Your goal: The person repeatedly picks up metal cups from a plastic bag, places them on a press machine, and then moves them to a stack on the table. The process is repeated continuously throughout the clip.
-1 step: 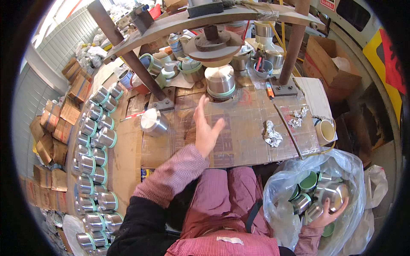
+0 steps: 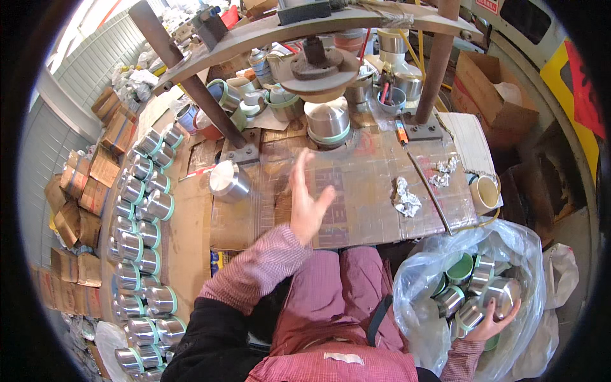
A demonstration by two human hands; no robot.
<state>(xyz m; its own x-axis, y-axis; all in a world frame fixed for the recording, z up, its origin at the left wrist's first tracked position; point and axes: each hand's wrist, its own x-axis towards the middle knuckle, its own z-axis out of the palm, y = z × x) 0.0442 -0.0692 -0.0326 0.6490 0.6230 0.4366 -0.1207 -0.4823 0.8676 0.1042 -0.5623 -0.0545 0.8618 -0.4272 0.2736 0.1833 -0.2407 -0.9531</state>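
Note:
My left hand hovers over the cardboard-covered bench with its fingers apart and nothing in it. Beyond its fingertips, an upside-down steel cup with a pale green rim stands under the round press head. Left of that hand, another steel cup sits alone on the bench. At the lower right, my right hand reaches into a clear plastic bag. Its fingers curl around the side of a rounded steel cup. Several more steel cups with green insides lie jumbled in the bag.
Rows of steel cups line the left side. Two posts carry the press beam. A long rod, crumpled foil and a cream cup lie at right. Tubs and cans crowd behind the press.
My left hand has drawn slightly back toward me. My right hand and the cup in it have shifted slightly lower in the bag.

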